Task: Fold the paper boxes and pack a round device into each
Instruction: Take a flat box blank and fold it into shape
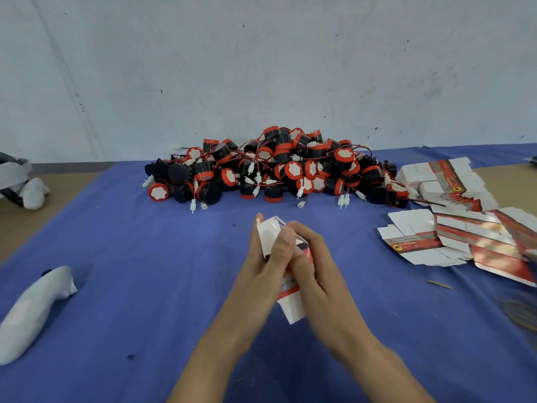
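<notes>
My left hand (261,266) and right hand (316,266) wrap round the paper box (292,308) and hide its middle. Only a white top flap and the lower end show, and its print is too blurred to read. The loose flat boxes (479,242) run off the right edge, their lettering too small to read. Below them lies a dark, yellow-streaked blur (520,312) I cannot identify. The left edge cuts off the white object (37,306). In the pile of round devices (276,167), the front ones hide those behind.
</notes>
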Demonstrator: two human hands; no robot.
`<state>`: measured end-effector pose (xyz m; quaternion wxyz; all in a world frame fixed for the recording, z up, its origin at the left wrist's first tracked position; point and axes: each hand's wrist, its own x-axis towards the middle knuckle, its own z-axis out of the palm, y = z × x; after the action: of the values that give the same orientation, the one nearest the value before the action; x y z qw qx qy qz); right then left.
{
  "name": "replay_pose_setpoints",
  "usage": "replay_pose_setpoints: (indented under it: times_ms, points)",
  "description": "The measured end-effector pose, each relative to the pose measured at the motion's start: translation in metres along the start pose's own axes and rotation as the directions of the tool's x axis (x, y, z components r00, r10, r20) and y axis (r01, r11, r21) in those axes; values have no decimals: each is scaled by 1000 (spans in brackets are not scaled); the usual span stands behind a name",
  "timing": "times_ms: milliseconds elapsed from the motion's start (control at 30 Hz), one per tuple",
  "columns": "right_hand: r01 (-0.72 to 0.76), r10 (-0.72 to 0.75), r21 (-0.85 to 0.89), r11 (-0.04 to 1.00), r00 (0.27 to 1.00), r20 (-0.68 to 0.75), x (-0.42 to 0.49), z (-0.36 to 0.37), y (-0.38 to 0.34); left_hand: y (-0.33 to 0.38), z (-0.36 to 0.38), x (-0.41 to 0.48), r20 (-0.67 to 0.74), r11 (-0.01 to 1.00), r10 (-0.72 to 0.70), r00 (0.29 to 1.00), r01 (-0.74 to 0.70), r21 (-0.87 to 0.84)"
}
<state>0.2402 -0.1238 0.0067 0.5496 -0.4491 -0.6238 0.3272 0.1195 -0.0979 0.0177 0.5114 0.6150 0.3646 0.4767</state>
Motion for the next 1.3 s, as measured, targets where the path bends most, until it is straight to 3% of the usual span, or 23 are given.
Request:
replay_pose_setpoints:
  times_ms: [233,667,900,1033,1167,1233,1300]
  points:
    - [58,-59,-39,998,998,-17,-1,2,-4,7,-4,-4,-73,997,52,996,-56,-51]
    - [107,-107,0,994,994,-32,-3,-3,-13,18,-6,-8,18,990,99,995,-97,-103]
    - [140,-133,-123,982,989,62,-3,-6,-7,11,-4,-7,-13,992,120,993,-119,45]
    - [171,-166,-189,967,985,41,-1,-8,-6,6,-8,-4,-22,991,126,992,-124,46]
    - [202,-234,-305,930,970,-71,2,-15,-2,6,-11,1,56,988,42,998,-33,-153]
    - [209,-261,-337,918,958,-119,3,-21,-1,13,-9,3,79,935,-44,996,69,-347]
    - [221,-285,-362,906,949,-132,4,-24,-1,17,-6,3,112,900,-109,988,146,-410]
